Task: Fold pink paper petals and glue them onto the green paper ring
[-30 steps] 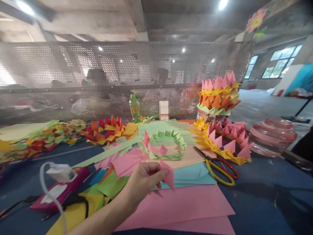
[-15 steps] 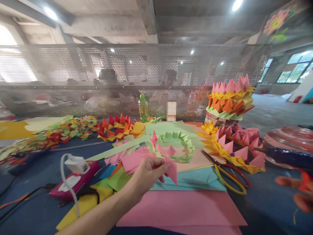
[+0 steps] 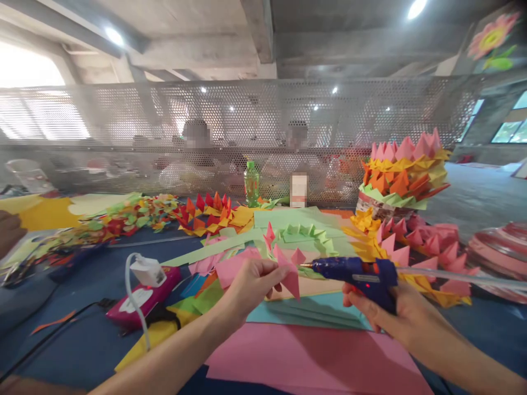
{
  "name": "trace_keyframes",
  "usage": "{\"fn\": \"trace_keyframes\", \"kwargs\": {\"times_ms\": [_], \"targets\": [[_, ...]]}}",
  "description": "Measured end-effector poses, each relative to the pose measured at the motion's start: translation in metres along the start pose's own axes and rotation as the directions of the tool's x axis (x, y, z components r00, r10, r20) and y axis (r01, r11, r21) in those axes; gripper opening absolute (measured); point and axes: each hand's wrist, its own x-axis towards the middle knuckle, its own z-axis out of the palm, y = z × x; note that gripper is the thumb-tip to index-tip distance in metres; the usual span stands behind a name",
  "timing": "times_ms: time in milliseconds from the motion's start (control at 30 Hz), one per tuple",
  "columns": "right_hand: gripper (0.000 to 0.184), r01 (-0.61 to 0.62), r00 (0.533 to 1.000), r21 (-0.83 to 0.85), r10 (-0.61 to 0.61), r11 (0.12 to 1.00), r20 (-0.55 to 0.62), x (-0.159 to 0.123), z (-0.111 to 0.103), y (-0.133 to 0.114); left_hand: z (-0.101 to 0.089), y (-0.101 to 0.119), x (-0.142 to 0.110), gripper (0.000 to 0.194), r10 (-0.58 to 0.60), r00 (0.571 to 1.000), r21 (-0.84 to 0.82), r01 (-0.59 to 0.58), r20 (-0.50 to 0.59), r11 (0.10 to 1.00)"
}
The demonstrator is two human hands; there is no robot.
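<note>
In the middle of the head view my left hand point(image 3: 259, 282) pinches a pink folded paper petal point(image 3: 293, 282) between thumb and fingers. My right hand point(image 3: 397, 318) grips a dark blue hot glue gun point(image 3: 362, 274) with a small red light. Its nozzle points left, close to the petal's right side; whether they touch I cannot tell. From the gun's back end runs a clear glue stick point(image 3: 457, 278). Behind the petal lies a light green ring of folded paper point(image 3: 307, 233). Under both hands are blue sheets point(image 3: 308, 312) and pink sheets point(image 3: 317, 356).
On the right stand a tiered paper flower basket point(image 3: 405, 170) and yellow-and-pink petal strips point(image 3: 397, 249). A magenta power strip point(image 3: 144, 299) with a white charger lies left, cables trailing. Behind are a green bottle point(image 3: 251, 184) and perforated screen point(image 3: 144, 120). Another person's hand point(image 3: 10, 233) shows at left.
My right hand has come in from the right edge with the glue gun, its nozzle now beside the petal. The left hand keeps its pinch. The view has turned slightly left.
</note>
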Motion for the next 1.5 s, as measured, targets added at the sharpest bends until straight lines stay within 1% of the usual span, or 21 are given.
{"fn": "trace_keyframes", "kwargs": {"times_ms": [100, 167, 233, 333, 467, 633, 700, 800, 967, 1133, 1267, 1400, 1500], "targets": [[0.035, 0.096, 0.983, 0.092, -0.109, 0.991, 0.151, 0.000, 0.015, -0.001, -0.001, -0.001, 0.002, 0.043, -0.004, 1.000, -0.006, 0.004, -0.002, 1.000], [0.034, 0.135, 0.972, 0.081, -0.148, 0.988, 0.183, -0.003, 0.021, 0.005, -0.002, -0.001, 0.002, 0.043, -0.004, 1.000, -0.008, 0.004, -0.005, 1.000], [0.033, 0.170, 0.969, 0.012, -0.170, 0.985, 0.179, -0.006, 0.024, 0.012, -0.001, 0.000, 0.001, 0.042, -0.002, 1.000, -0.007, 0.002, -0.009, 1.000], [0.027, 0.223, 0.968, -0.093, -0.209, 0.970, 0.140, -0.010, 0.027, 0.021, -0.001, 0.002, 0.001, 0.043, -0.002, 1.000, -0.005, 0.002, -0.021, 1.000], [0.023, 0.262, 0.963, -0.118, -0.250, 0.958, 0.103, -0.013, 0.031, 0.024, 0.000, 0.002, 0.002, 0.041, 0.001, 1.000, -0.020, -0.002, -0.031, 1.000], [0.018, 0.257, 0.958, -0.079, -0.243, 0.963, 0.152, -0.016, 0.033, 0.024, 0.000, 0.001, 0.002, 0.041, 0.014, 0.999, -0.038, -0.016, -0.048, 0.999], [0.017, 0.237, 0.962, -0.070, -0.224, 0.969, 0.154, -0.016, 0.033, 0.024, 0.000, 0.001, 0.001, 0.042, 0.019, 0.999, -0.038, -0.021, -0.048, 0.999], [0.015, 0.240, 0.960, -0.056, -0.229, 0.969, 0.164, -0.016, 0.034, 0.023, 0.001, 0.001, 0.000, 0.042, 0.023, 0.999, -0.033, -0.024, -0.044, 0.999], [0.019, 0.269, 0.951, -0.041, -0.258, 0.962, 0.170, -0.015, 0.030, 0.012, 0.002, 0.001, 0.000, 0.042, 0.019, 0.998, -0.026, -0.020, -0.052, 0.999], [0.023, 0.244, 0.962, -0.071, -0.232, 0.967, 0.145, -0.012, 0.025, 0.000, 0.003, 0.004, -0.001, 0.042, 0.002, 0.999, -0.029, -0.003, -0.053, 1.000], [0.019, 0.267, 0.951, -0.056, -0.254, 0.962, 0.178, -0.012, 0.027, 0.004, 0.003, 0.005, -0.002, 0.041, 0.003, 0.999, -0.043, -0.004, -0.036, 0.999], [0.019, 0.212, 0.960, -0.026, -0.204, 0.977, 0.190, -0.014, 0.031, 0.009, 0.003, 0.002, -0.001, 0.041, 0.013, 0.999, -0.040, -0.015, -0.035, 0.999], [0.021, 0.205, 0.959, -0.019, -0.197, 0.979, 0.204, -0.015, 0.031, 0.009, 0.003, 0.001, 0.000, 0.041, 0.015, 0.999, -0.037, -0.017, -0.030, 0.999]]}}
